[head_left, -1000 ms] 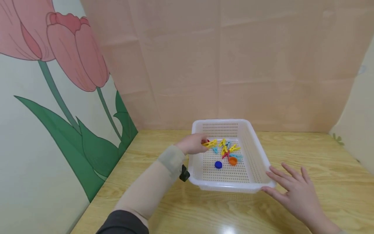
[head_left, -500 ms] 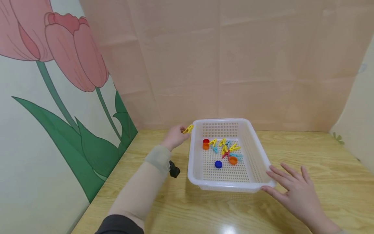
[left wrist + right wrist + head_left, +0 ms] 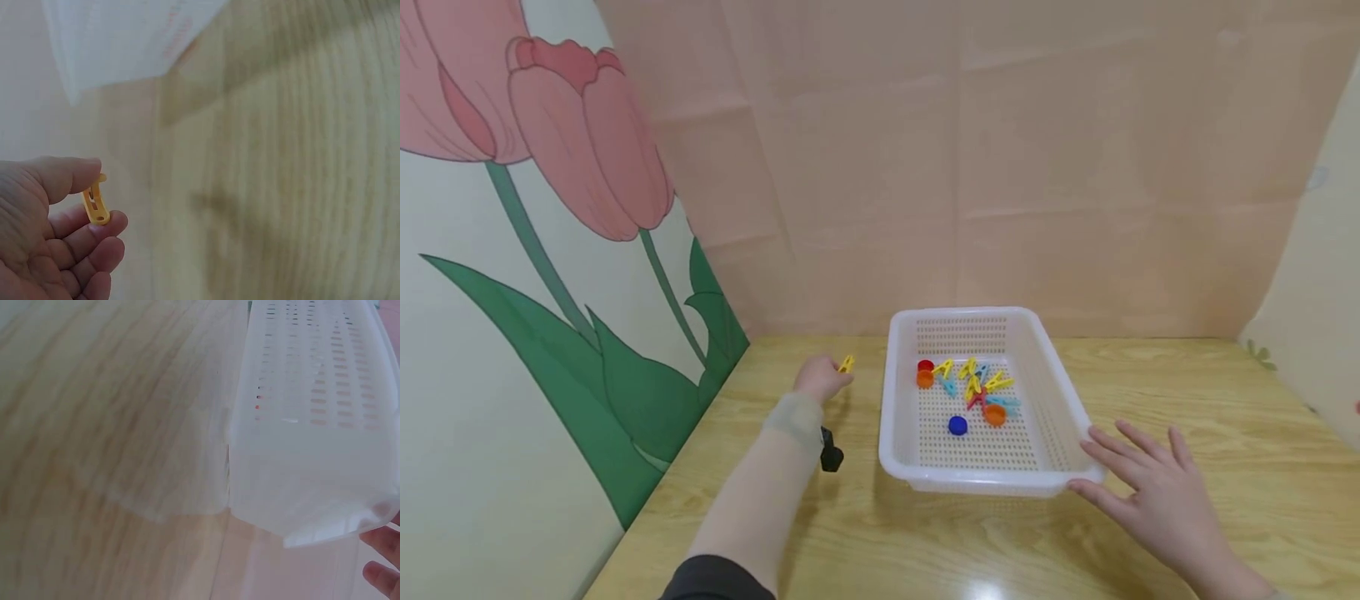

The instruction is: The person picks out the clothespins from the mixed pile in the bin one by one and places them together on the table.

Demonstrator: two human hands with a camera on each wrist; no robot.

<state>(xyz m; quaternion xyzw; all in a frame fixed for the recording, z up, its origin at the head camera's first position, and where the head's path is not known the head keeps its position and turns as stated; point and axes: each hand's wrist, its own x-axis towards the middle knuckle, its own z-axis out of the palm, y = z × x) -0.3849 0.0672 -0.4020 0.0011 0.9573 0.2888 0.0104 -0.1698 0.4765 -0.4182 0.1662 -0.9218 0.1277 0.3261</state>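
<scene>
- left hand (image 3: 817, 380) has a yellow clothespin (image 3: 847, 364) pinched by the thumb, just over the worktop (image 3: 865, 542), left of the white basket (image 3: 985, 481)
- right hand (image 3: 1165, 492) isn't gripping anything, fingers spread, tips at the basket's near right corner
- more clothespins (image 3: 999, 382) in the basket, plus blue, red and orange caps (image 3: 957, 426)

Indoors, kind of room unclear, tulip mural (image 3: 591, 150) on pale wall (image 3: 475, 467), creased pinkish sheet (image 3: 985, 167), wood-grain tabletop (image 3: 865, 542)

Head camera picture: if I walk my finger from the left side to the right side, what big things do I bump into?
Tulips → left hand pinching a yellow clip → basket → right hand.
</scene>
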